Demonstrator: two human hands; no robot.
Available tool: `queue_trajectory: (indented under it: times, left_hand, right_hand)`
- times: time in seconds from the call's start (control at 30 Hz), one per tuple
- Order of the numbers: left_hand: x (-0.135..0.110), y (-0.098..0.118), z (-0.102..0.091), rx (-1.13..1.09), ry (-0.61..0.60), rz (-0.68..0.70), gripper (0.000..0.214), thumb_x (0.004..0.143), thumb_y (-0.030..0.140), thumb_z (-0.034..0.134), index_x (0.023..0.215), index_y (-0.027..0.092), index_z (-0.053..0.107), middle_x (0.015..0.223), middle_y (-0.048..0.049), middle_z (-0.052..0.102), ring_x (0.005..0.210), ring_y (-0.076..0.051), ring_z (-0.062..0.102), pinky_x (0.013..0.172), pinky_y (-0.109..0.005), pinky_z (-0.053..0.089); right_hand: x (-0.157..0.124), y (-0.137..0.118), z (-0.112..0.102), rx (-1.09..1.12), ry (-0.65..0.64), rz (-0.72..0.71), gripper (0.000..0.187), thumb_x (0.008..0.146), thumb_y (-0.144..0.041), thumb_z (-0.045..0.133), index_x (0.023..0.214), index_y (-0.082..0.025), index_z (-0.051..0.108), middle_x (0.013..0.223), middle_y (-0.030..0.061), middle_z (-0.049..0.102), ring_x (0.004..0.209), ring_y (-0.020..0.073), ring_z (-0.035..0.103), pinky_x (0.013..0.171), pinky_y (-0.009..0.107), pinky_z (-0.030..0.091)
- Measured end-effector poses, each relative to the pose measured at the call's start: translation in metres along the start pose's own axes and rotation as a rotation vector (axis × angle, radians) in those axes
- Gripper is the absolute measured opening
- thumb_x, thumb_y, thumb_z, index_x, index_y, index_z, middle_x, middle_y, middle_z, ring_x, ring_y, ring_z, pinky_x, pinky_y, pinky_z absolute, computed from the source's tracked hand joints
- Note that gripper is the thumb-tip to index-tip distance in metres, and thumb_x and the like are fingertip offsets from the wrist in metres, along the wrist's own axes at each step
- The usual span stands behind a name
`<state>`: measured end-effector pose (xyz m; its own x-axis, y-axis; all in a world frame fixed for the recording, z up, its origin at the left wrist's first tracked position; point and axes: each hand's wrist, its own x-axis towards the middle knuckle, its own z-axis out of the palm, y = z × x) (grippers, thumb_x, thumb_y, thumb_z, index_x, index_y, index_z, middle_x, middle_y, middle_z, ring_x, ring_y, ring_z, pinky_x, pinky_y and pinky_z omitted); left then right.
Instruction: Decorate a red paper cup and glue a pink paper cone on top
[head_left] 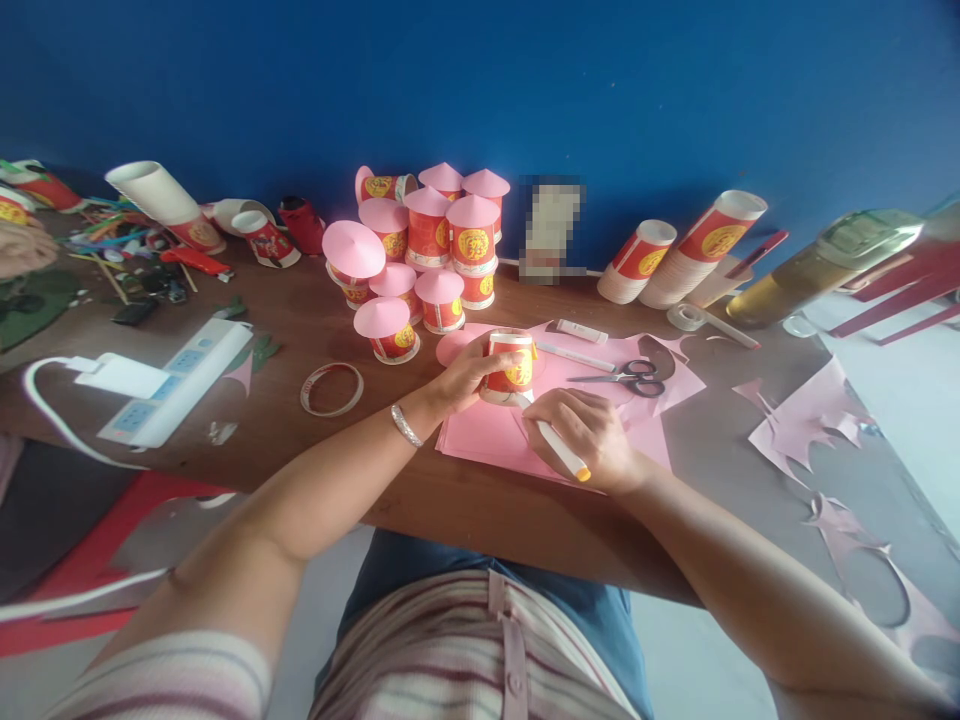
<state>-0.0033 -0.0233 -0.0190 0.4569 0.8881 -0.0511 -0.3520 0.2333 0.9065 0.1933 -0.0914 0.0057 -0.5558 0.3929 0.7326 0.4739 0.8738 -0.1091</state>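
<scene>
My left hand [466, 380] grips a red and white paper cup [511, 368] with a yellow emblem, holding it over a stack of pink paper [487, 436]. In my right hand [589, 430] is a white marker [564, 450] with a yellow end, its other end close to the cup's lower rim. Whether the tip touches the cup I cannot tell. Behind my hands, scissors [630, 379] lie on the pink paper, near a white pen [574, 356] and a small white block [582, 331]. Several red cups with pink cone roofs [427, 215] stand beyond my left hand.
A cut cup ring [331, 389] and a white power strip [176, 385] lie to the left. Stacked cups [705, 250] and a bottle [817, 265] lean at the back right. Pink scraps [802, 420] cover the right side. Another person's hand [26, 248] shows far left.
</scene>
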Motion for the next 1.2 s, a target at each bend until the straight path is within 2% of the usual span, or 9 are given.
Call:
queue_trajectory:
  times: [0.13,0.3,0.5,0.63,0.77,0.97,1.2]
  left_hand:
    - [0.0002,-0.0006,-0.0011,-0.006,0.025,-0.007,0.048,0.077,0.037,0.084,0.118,0.017,0.069,0.100,-0.0056,0.072,0.090,-0.019,0.066,0.074,-0.030,0.050]
    - [0.0007,0.0024,0.0015,-0.073,0.074,0.054,0.045,0.075,0.035,0.084,0.114,0.017,0.072,0.099,-0.0056,0.074,0.091,-0.021,0.069,0.079,-0.033,0.052]
    - [0.0025,0.0034,0.0007,-0.140,0.028,0.082,0.037,0.077,0.033,0.085,0.108,0.017,0.073,0.096,-0.0052,0.075,0.087,-0.020,0.070,0.079,-0.034,0.053]
    - [0.0044,0.0026,-0.0003,-0.146,-0.006,0.080,0.031,0.078,0.036,0.084,0.101,0.017,0.074,0.095,-0.0071,0.076,0.087,-0.022,0.071,0.080,-0.037,0.054]
    - [0.0043,0.0019,-0.0010,-0.138,0.020,0.096,0.030,0.077,0.037,0.083,0.096,0.016,0.074,0.090,-0.0075,0.075,0.084,-0.022,0.071,0.079,-0.037,0.054]
    - [0.0029,0.0038,-0.0002,-0.117,0.036,0.057,0.038,0.074,0.040,0.084,0.102,0.016,0.073,0.092,-0.0083,0.076,0.088,-0.025,0.072,0.077,-0.037,0.054]
    - [0.0049,0.0017,-0.0027,-0.063,0.031,0.055,0.039,0.075,0.043,0.085,0.097,0.015,0.069,0.095,-0.0077,0.073,0.088,-0.022,0.070,0.074,-0.033,0.054]
  right_hand:
    - [-0.0001,-0.0025,-0.0001,-0.012,0.031,-0.011,0.020,0.089,-0.004,0.059,0.094,-0.022,0.054,0.072,-0.0026,0.063,0.061,0.0119,0.057,0.060,0.026,0.048]
    - [0.0028,-0.0058,-0.0003,0.017,0.021,-0.050,0.021,0.088,-0.003,0.060,0.095,-0.023,0.055,0.072,-0.0028,0.064,0.065,0.0131,0.062,0.068,0.029,0.057]
    - [0.0042,-0.0053,-0.0011,0.044,0.044,-0.055,0.023,0.087,-0.003,0.061,0.096,-0.023,0.056,0.073,-0.0041,0.065,0.062,0.0118,0.060,0.084,0.035,0.064]
    - [0.0037,-0.0052,-0.0012,0.040,0.055,-0.061,0.023,0.086,-0.002,0.062,0.096,-0.022,0.057,0.073,-0.0029,0.065,0.063,0.0125,0.061,0.080,0.034,0.064]
    - [0.0029,-0.0054,0.0006,-0.002,0.042,-0.057,0.023,0.086,-0.002,0.062,0.095,-0.022,0.056,0.070,-0.0034,0.063,0.062,0.0127,0.060,0.071,0.030,0.061]
    - [0.0021,-0.0041,0.0016,-0.054,0.054,-0.074,0.023,0.084,0.000,0.065,0.094,-0.020,0.057,0.068,-0.0019,0.064,0.064,0.0144,0.065,0.064,0.028,0.057]
    - [0.0003,-0.0032,0.0007,-0.069,0.060,-0.082,0.024,0.086,-0.003,0.062,0.098,-0.022,0.055,0.067,-0.0046,0.063,0.059,0.0121,0.061,0.059,0.027,0.053]
